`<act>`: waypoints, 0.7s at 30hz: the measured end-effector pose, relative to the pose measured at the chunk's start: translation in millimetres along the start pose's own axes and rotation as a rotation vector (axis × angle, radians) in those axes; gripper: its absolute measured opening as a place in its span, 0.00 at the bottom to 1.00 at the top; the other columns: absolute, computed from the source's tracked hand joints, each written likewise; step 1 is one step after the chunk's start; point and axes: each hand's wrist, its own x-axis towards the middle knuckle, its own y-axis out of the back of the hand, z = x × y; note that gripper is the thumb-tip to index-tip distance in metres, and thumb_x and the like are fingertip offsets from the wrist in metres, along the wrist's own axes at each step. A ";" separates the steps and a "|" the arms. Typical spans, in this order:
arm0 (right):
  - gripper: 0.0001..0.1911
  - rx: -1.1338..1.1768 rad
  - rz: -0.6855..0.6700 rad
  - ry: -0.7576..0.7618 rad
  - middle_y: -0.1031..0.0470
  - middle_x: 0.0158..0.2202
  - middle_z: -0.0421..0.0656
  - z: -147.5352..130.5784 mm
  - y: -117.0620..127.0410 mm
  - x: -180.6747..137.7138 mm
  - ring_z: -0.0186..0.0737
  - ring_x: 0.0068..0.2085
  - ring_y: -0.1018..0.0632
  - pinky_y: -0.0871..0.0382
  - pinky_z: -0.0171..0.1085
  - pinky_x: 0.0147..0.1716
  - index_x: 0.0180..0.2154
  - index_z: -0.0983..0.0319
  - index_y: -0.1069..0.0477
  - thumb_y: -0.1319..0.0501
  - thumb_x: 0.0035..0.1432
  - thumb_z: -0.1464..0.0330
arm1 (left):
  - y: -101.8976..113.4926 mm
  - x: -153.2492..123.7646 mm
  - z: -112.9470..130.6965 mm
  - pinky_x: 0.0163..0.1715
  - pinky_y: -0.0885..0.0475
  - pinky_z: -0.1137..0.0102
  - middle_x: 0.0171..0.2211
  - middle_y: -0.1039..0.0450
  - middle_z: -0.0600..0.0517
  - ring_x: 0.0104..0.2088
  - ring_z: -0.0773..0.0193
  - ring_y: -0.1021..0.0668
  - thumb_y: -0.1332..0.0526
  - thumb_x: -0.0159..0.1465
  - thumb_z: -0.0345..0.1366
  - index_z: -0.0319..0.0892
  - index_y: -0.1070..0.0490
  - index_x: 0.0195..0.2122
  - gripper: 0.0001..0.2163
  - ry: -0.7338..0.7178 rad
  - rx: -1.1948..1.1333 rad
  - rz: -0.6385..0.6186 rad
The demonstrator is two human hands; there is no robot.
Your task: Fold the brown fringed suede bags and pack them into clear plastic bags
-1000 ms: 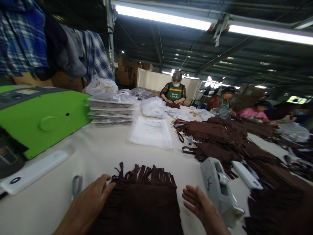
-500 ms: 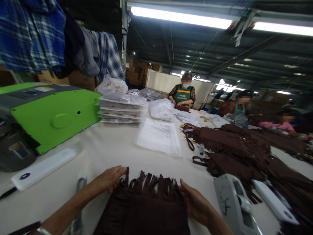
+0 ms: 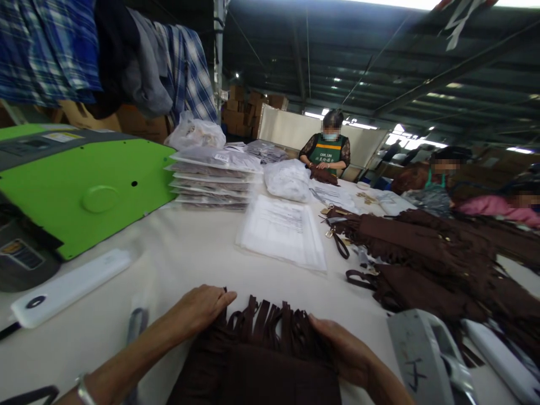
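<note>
While brn fringed piece (image 3: 278,371) lies btwn, L grip (image 3: 206,308) pinches far-L corner, R grip (image 3: 340,343) R edge.

The bottom edge crops the fringed piece (image 3: 270,368).

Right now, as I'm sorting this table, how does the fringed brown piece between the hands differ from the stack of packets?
The fringed brown piece is unwrapped between the left hand and right hand, while the stack of packets is plastic-wrapped. The brown piece is in the foreground, the stack farther back.
</note>
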 end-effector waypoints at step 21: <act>0.23 -0.557 -0.065 0.137 0.20 0.37 0.42 -17.4 -76.7 9.2 0.41 0.38 0.21 0.31 0.39 0.44 0.51 0.62 0.26 0.34 0.54 0.62 | 6.0 -20.9 49.3 0.52 0.33 0.63 0.50 0.25 0.53 0.50 0.55 0.26 0.41 0.56 0.36 0.48 0.35 0.56 0.24 -0.208 -0.814 -0.175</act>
